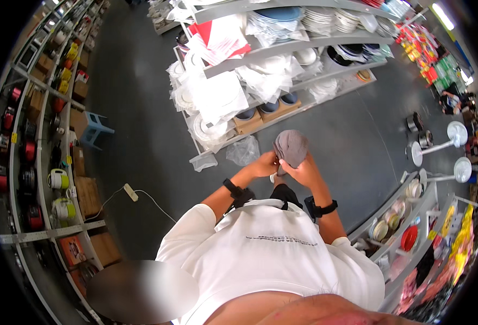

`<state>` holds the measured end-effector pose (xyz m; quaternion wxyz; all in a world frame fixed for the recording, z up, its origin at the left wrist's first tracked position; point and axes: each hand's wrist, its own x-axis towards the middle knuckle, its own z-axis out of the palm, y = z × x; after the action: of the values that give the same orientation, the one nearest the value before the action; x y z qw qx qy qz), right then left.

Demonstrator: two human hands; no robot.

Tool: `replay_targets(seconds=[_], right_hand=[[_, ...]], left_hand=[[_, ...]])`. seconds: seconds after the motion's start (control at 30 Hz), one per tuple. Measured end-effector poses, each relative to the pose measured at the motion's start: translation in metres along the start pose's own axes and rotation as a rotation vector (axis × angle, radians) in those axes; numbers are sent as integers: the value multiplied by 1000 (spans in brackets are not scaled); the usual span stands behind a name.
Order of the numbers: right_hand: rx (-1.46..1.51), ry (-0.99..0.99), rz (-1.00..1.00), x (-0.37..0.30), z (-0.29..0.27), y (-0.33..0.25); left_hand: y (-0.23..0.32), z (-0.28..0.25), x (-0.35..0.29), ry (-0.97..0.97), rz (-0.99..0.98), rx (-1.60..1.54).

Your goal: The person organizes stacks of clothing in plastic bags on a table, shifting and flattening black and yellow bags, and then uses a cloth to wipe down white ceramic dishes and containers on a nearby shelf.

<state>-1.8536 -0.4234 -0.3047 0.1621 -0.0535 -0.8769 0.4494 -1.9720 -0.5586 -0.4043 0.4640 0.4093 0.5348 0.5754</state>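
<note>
A grey-brown cloth [291,145], bunched into a rounded shape, is held up in front of my body with both hands. My left hand [265,164] closes on its lower left edge, the fingertips partly hidden by the cloth. Wrapped round the lower right side is my right hand [302,170], with the thumb pressed on the front. Whether anything lies inside the cloth cannot be seen. Below the hands, a foot shows on the grey floor.
Ahead stands a metal shelf rack [282,50] with stacked plates in plastic wrap. Clear plastic sheeting [244,150] lies at its foot. A blue stool [94,130] and a power strip [130,192] with a cable are on the left. Shelves of bowls [380,229] stand at right.
</note>
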Motion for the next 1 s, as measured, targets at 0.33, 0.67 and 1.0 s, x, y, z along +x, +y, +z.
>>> replay_targets(seconds=[0.33, 0.67, 1.0], right_hand=[[-56, 20, -139, 243, 19, 182], [-65, -116, 119, 423, 62, 241], [-316, -247, 290, 444, 72, 255]], left_hand=[[39, -161, 106, 606, -77, 210], [65, -269, 184, 732, -106, 426], [17, -321, 214, 650, -155, 549]])
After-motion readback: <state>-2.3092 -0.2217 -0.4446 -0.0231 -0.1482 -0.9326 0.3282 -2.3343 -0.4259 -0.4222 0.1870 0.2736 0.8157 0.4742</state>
